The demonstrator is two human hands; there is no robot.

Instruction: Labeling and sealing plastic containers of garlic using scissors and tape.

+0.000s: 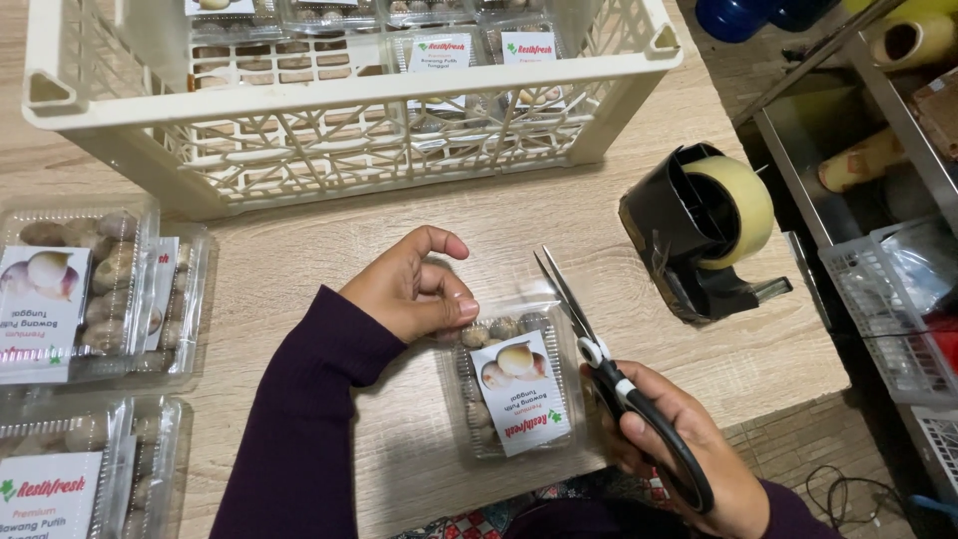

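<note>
I judge sealing underway: left hand pins the clear clamshell pack on the bench; right hand grips open scissors, needing a careful trim.

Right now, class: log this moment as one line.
left hand: holds clear pack | right hand: grips scissors, blades open above pack | tape dispenser right | crate behind
</note>
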